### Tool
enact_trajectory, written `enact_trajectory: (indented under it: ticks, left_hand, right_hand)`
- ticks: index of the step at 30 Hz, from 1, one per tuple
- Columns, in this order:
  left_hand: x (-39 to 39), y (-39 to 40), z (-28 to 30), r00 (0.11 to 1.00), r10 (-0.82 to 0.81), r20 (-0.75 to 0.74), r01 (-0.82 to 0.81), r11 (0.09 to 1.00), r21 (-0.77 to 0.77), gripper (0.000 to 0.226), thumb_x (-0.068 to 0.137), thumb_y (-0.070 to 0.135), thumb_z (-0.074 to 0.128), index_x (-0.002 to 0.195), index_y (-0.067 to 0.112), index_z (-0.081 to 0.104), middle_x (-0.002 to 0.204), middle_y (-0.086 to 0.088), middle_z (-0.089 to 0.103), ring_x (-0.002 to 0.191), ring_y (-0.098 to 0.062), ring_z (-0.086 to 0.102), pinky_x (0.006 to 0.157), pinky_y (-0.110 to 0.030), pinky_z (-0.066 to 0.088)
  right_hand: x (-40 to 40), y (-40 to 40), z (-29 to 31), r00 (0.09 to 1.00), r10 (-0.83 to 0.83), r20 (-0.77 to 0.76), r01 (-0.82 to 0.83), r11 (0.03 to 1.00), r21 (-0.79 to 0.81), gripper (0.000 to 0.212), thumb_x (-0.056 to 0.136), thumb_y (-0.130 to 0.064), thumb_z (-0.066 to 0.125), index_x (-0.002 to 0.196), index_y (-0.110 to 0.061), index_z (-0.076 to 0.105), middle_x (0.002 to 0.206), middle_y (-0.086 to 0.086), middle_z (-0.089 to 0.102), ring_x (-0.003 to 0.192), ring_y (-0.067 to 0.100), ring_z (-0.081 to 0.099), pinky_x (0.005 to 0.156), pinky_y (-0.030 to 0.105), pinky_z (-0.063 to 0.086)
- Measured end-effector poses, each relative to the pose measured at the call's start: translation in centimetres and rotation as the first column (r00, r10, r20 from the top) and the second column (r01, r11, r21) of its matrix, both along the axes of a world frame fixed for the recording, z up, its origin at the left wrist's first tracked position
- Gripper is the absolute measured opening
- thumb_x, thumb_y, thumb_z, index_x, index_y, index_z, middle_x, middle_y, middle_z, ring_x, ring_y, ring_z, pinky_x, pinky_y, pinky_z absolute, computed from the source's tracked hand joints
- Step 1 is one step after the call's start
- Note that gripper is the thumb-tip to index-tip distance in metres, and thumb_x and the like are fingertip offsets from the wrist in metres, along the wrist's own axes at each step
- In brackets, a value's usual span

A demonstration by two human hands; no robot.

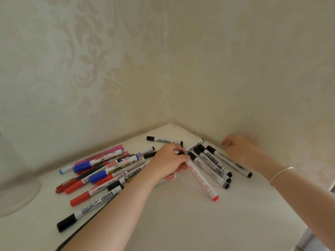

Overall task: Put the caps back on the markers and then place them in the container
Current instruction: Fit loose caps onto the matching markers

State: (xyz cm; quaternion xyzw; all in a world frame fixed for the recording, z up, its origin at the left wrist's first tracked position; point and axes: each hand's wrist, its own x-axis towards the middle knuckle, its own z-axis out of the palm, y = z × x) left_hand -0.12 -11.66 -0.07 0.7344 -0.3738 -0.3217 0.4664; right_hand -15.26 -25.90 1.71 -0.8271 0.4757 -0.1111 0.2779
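Observation:
Several markers lie on a white table in a wall corner. My left hand [171,159] grips the upper end of a white marker with a red end [203,182] that slants down to the right; a small black piece shows between its fingertips. My right hand [241,149] hovers near the right wall with fingers loosely curled, nothing visible in it. Below it lie a few black-capped white markers [215,165]. A pile of red, blue, pink and black markers [105,171] sits left of my left forearm. One black-capped marker [164,140] lies near the corner.
Wallpapered walls close in the table [181,223] at the back and right. A pale round object [16,194] sits at the left edge, blurred. The table's front right edge runs diagonally near my right forearm. No container is clearly in view.

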Motion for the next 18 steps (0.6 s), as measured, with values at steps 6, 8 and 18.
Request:
enact_trajectory:
  ticks: [6,8,18]
  left_hand:
    - [-1.4,-1.3,-0.5,0.972,0.004,0.237,-0.024,0.996,0.083,0.01,0.091,0.018,0.062,0.097,0.01,0.059,0.067,0.001,0.068,0.046,-0.001,0.061,0.046,-0.014,0.045]
    - [-1.7,-1.5,-0.8,0.941,-0.011,0.338,-0.031,0.992,0.12,0.012,0.092,0.025,0.061,0.095,0.014,0.058,0.067,0.001,0.07,0.044,-0.002,0.057,0.046,-0.015,0.042]
    - [2.5,1.5,2.6,0.918,0.095,0.384,-0.114,0.993,0.027,0.011,0.096,0.02,0.055,0.103,0.017,0.063,0.071,0.001,0.069,0.046,0.003,0.057,0.051,-0.018,0.044]
  right_hand:
    - [-0.1,-0.2,-1.9,0.974,0.075,-0.212,-0.101,0.988,-0.116,0.04,0.092,-0.011,0.046,0.131,-0.018,0.05,0.126,0.008,0.056,0.109,0.023,0.055,0.08,0.024,0.042]
    - [0.1,-0.2,-2.2,0.969,0.115,-0.221,-0.147,0.98,-0.137,0.044,0.091,-0.009,0.046,0.134,-0.017,0.047,0.127,0.009,0.056,0.109,0.023,0.056,0.077,0.022,0.039]
    - [3.1,-0.7,-0.2,0.772,0.301,-0.559,-0.422,0.902,-0.096,0.067,0.092,-0.003,0.041,0.149,-0.032,0.02,0.122,0.006,0.058,0.089,0.017,0.059,0.074,0.029,0.053]
